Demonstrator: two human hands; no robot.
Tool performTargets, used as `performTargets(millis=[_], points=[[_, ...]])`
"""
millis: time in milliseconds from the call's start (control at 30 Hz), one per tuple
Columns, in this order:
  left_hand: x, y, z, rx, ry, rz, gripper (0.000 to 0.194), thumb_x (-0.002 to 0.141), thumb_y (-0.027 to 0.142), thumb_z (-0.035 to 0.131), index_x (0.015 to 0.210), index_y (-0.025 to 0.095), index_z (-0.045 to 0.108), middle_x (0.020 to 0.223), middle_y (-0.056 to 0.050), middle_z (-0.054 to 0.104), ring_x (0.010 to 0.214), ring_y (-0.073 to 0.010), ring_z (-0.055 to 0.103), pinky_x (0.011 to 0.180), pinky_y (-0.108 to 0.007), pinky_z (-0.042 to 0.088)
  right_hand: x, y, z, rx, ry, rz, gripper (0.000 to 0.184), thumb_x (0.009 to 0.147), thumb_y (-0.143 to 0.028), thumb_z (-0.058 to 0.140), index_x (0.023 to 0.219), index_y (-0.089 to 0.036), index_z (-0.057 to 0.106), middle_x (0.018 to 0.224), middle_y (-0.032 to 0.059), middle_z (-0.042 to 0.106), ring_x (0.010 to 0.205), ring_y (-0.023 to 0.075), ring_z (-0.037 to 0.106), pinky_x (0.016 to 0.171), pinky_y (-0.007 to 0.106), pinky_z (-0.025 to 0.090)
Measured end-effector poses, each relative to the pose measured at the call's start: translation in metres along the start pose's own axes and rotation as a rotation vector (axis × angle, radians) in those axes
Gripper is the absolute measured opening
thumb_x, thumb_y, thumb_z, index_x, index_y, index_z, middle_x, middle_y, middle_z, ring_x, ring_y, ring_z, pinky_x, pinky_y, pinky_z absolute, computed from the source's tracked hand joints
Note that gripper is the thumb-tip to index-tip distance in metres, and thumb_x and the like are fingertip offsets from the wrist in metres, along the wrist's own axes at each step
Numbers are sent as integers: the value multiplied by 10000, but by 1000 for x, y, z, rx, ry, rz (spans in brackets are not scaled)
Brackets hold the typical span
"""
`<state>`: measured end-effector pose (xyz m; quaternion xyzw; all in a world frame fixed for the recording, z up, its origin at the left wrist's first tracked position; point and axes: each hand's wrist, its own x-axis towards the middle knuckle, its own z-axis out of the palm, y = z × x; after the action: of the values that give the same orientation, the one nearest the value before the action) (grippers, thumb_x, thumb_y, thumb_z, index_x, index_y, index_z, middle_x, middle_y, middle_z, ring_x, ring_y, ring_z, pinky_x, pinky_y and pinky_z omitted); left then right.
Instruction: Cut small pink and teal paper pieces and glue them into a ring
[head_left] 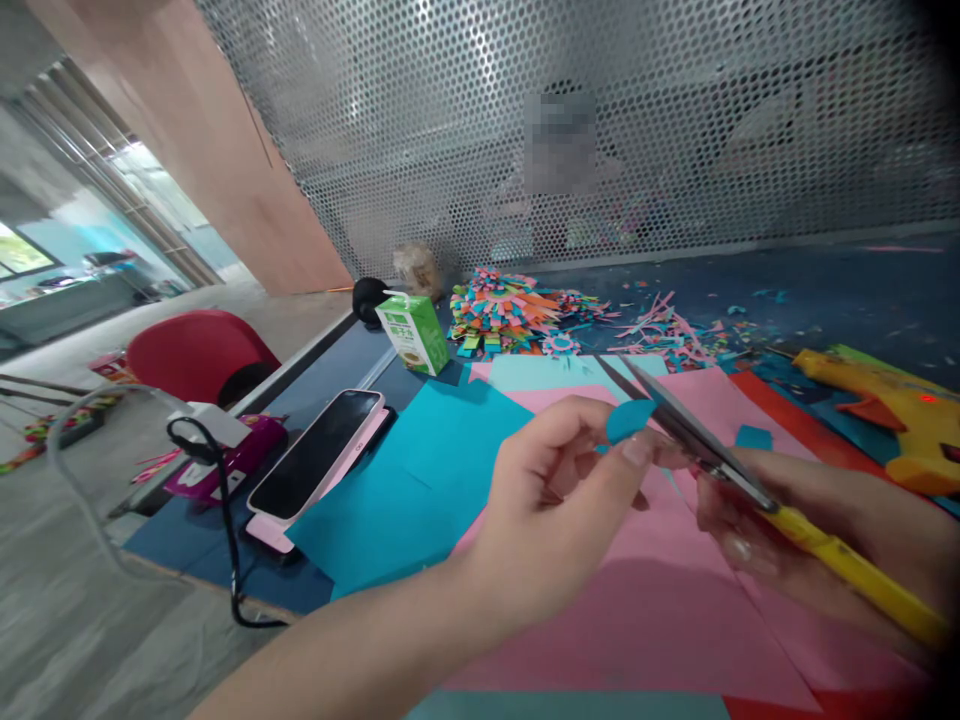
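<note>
- Left hand (pixel 551 500): thumb and fingertips pinched closed on a small blue paper piece (pixel 628 420), round-edged. Right hand (pixel 855 510): fingers wrapped around the scissors (pixel 724 470), yellow handles, blades partly spread and pointing away from the body.
- Piece sits up above the sheets, right beside the blades – can't tell if metal touches it.
- Perforated metal screen (pixel 420 120) runs along the far side, behind the dark blue table (pixel 847 270).
- Red chair (pixel 199 350) stands off the table's left edge.
- Large pink sheet (pixel 600 640) lies under both hands; a bright blue sheet (pixel 427 460) is left of it, a pale blue sheet (pixel 540 372) at the far edge.
- Heap of multicolored fringed paper (pixel 502 310) sits toward the screen, loose scraps (pixel 675 335) strewn to its right.
- Yellow glue gun (pixel 915 420) lies on its side at far right, red light on.
- Purple box (pixel 259 450) at the table's left edge; phone (pixel 319 455) between it and the blue sheet, screen up and dark.
- Green-and-white drink carton (pixel 416 335) stands upright left of the heap – white straw in the top.
- Small blue offcut (pixel 754 437) lies on pink paper, beyond the right hand.
</note>
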<state>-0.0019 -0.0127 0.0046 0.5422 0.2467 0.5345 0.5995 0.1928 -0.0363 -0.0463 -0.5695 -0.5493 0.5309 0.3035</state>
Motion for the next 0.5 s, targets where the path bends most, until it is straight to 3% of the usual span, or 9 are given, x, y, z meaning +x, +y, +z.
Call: performTargets(millis=[133,300,467,500], points=[[-1,-1,0,-14,-7,6,108,851,185,629,746,157,628,742,-36,730,723,-128,698,578,-178,538,-3,-8,7,-16,249,-87,228,522,-490,607,576,-269,593,528,11,497,445,172,477,367,264,409],[0,0,-1,-40,-28,21,88,855,169,624,770,158,647,747,-32,735,726,-121,698,576,-170,536,-5,-5,-5,-261,66,-207,231,706,-514,642,718,-285,608,612,7,567,530,196,572,447,270,488],[0,-1,-2,-73,-47,32,84,866,161,614,794,158,656,765,-30,741,741,-115,700,582,-166,538,-12,-7,-3,-258,79,-231,244,702,-530,643,695,-293,584,579,-22,526,484,169,511,412,252,423],[0,-1,-2,-77,-48,31,85,867,161,615,792,159,656,768,-29,741,746,-114,700,584,-164,539,-14,-11,1,-252,156,-208,239,701,-526,633,682,-295,576,580,-27,509,490,166,490,421,254,405]])
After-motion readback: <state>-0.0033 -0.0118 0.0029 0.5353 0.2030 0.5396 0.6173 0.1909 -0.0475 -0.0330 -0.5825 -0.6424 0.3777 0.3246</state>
